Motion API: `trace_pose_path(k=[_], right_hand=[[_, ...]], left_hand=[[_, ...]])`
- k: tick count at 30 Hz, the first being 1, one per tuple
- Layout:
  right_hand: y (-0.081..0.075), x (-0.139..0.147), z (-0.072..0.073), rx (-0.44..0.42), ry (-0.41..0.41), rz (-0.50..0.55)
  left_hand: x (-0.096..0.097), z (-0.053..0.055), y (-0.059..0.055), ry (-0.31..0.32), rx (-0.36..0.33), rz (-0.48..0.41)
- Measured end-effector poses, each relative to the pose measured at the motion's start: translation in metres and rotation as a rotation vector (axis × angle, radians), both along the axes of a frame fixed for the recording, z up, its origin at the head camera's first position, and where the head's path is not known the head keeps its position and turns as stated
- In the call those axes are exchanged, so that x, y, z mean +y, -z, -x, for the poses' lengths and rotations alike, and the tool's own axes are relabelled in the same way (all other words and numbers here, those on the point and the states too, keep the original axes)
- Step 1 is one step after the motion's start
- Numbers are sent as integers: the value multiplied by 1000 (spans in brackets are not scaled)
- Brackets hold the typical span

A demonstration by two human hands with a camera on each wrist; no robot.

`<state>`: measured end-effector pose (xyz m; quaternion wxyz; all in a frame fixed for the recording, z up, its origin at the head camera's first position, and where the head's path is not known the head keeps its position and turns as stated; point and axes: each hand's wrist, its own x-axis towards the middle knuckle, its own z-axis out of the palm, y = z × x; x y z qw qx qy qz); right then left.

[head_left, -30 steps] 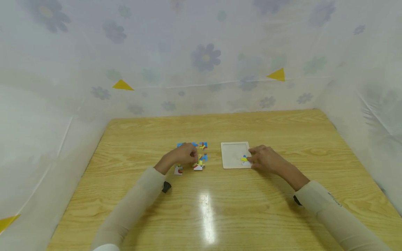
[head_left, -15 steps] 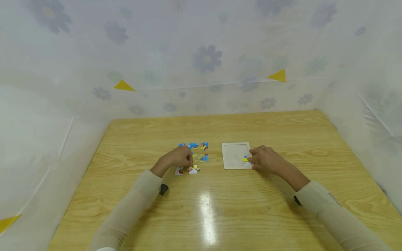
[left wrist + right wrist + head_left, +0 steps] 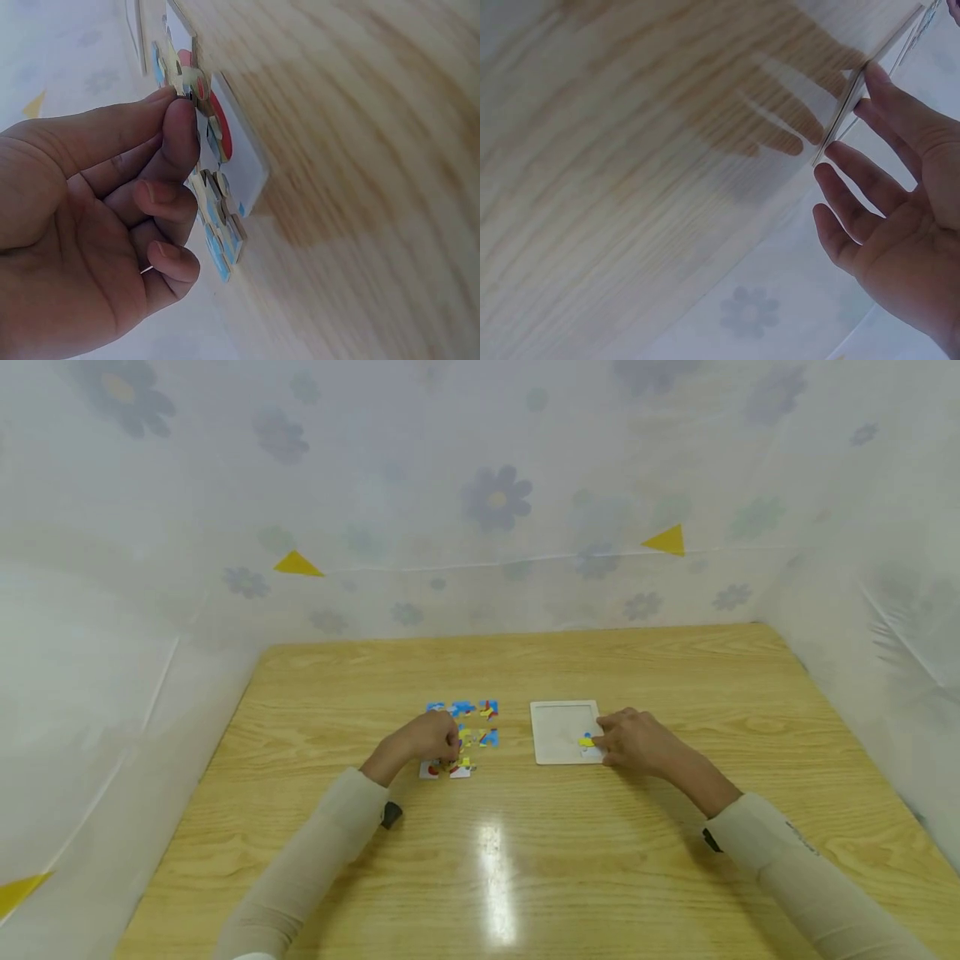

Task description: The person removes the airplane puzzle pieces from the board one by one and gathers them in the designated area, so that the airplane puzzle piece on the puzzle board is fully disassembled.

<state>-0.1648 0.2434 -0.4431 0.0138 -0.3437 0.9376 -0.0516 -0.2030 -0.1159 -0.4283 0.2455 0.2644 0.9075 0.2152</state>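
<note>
On the left of the table, my left hand (image 3: 431, 737) pinches a puzzle piece (image 3: 461, 771) with a white lower edge between thumb and index finger. The left wrist view has the fingertips right at its edge, the other fingers loosely curled. Beside it lies a red-and-white puzzle piece (image 3: 241, 154). My right hand (image 3: 637, 742) touches the right side of a pale square puzzle tray (image 3: 534, 735), its fingers extended in the right wrist view. A yellow, blue and white puzzle piece (image 3: 587, 742) sits in the tray's lower right corner, by the right fingertips.
Several blue and yellow puzzle pieces (image 3: 462, 708) lie in rows behind and beside my left hand, some partly hidden by it. The wooden table (image 3: 570, 860) ends at a flower-patterned white curtain (image 3: 375, 510) at the back and sides.
My left hand has shifted slightly left and toward me, bringing the white-edged puzzle piece down beside the red-and-white one. The right hand stays at the tray.
</note>
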Motion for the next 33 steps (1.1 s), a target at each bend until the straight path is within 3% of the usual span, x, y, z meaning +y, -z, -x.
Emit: trace_pose_path(k=[9, 13, 16, 21, 25, 33], right_hand=[[2, 2, 0, 30, -22, 15], [2, 3, 0, 15, -14, 27], [3, 4, 0, -4, 7, 40], [4, 6, 1, -13, 23, 57], [3, 7, 1, -19, 34, 65], [0, 10, 4, -27, 71, 53]], left_hand=[[-1, -1, -3, -8, -20, -36], [2, -1, -5, 16, -38, -114], [8, 1, -5, 39, -19, -123], [26, 6, -8, 9, 35, -78], [45, 9, -9, 19, 66, -77], [84, 13, -11, 46, 70, -116]])
